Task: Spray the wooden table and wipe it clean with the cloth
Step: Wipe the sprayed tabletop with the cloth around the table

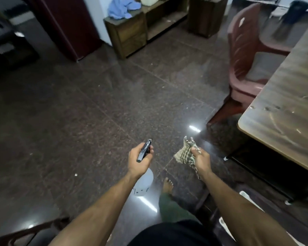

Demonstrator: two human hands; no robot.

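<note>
Left hand (140,159) gripping spray bottle (143,183), right hand (202,159) cloth (186,153)

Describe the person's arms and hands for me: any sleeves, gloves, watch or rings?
Both forearms are bare as far up as the head view shows, with no sleeve cuffs in sight. The left hand and right hand wear no gloves. No watch, band or bracelet shows at either wrist, and no ring is apparent, though the fingers are partly curled.

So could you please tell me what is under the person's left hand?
Under the left hand hangs the white body of the spray bottle, above the dark floor. The hand covers the bottle's neck.
</note>
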